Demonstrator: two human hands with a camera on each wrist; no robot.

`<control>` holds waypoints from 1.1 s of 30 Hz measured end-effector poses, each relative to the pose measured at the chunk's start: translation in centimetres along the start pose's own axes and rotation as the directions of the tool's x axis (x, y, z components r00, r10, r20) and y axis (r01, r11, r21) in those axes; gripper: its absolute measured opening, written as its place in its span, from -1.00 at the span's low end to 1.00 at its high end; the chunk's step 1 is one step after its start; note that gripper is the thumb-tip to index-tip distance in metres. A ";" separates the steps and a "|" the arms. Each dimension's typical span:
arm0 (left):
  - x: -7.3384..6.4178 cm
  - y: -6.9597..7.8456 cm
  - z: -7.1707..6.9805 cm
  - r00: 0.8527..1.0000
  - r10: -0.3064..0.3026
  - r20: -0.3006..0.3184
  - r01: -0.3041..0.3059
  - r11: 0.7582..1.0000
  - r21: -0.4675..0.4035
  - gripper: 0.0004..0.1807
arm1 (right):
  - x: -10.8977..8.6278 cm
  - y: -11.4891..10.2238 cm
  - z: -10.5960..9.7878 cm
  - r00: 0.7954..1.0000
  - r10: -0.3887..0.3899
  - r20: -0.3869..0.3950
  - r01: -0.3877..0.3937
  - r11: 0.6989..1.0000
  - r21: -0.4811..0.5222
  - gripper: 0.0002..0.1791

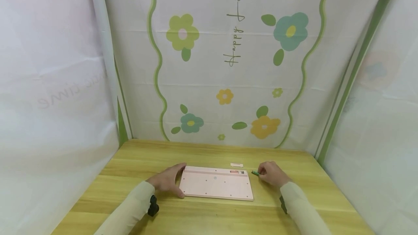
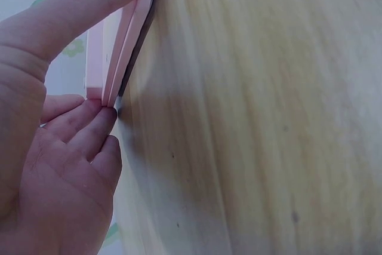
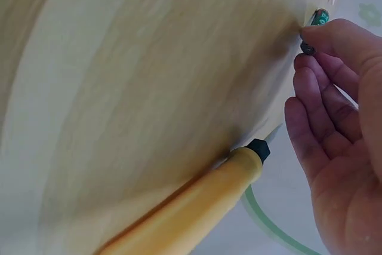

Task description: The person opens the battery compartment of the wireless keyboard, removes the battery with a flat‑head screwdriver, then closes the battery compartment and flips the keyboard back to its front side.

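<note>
A pink keyboard (image 1: pixel 215 186) lies face down, its screw-dotted underside up. My left hand (image 1: pixel 166 181) holds its left end, thumb at the near corner and fingers at the far corner; the keyboard's edge (image 2: pixel 122 52) sits between them in the left wrist view. At the keyboard's upper right is an open battery slot (image 1: pixel 238 172) with a reddish strip and a dark part in it. Just right of the keyboard, my right hand (image 1: pixel 273 174) pinches a green battery (image 3: pixel 320 18) between thumb and fingertips, above the table. A small pale battery cover (image 1: pixel 236 165) rests behind the slot.
In the right wrist view, a yellow-handled tool (image 3: pixel 209 198) with a black collar and thin tip lies near my right hand; the head view does not show it. A floral curtain (image 1: pixel 225 64) closes off the wooden table's (image 1: pixel 183 151) back, with white side curtains.
</note>
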State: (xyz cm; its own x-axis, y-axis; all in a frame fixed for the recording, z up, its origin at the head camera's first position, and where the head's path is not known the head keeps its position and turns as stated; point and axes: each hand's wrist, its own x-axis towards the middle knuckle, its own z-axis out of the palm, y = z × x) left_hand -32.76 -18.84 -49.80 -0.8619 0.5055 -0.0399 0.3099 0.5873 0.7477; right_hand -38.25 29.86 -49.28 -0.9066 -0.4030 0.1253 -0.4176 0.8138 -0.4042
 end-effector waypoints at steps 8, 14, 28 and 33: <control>0.1 0.0 0.0 1.000 -0.010 -0.009 0.010 1.000 0.019 0.42 | -0.3 -0.3 -0.3 0.999 0.019 0.026 -0.020 0.999 0.025 -0.97; 0.0 0.0 -0.1 1.000 -0.010 -0.010 0.010 1.000 0.024 0.42 | 0.0 -0.4 -0.9 0.998 0.053 0.042 -0.053 0.998 0.014 -0.97; 0.1 -0.1 -0.1 1.000 -0.012 -0.008 0.012 1.000 0.018 0.43 | 1.9 -2.1 -2.1 0.999 0.000 0.045 0.001 1.000 -0.027 -0.82; 0.3 -0.3 0.1 1.000 -0.012 -0.005 0.012 1.000 0.010 0.43 | 3.0 -3.5 -1.8 0.998 -0.025 0.056 0.026 1.000 -0.015 -0.80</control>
State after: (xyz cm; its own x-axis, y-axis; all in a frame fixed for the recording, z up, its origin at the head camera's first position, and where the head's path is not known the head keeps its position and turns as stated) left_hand -33.08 -18.78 -50.06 -0.8673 0.4956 -0.0455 0.3038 0.5996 0.7404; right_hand -39.59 26.55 -45.80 -0.8910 -0.4462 0.0844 -0.4419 0.8093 -0.3869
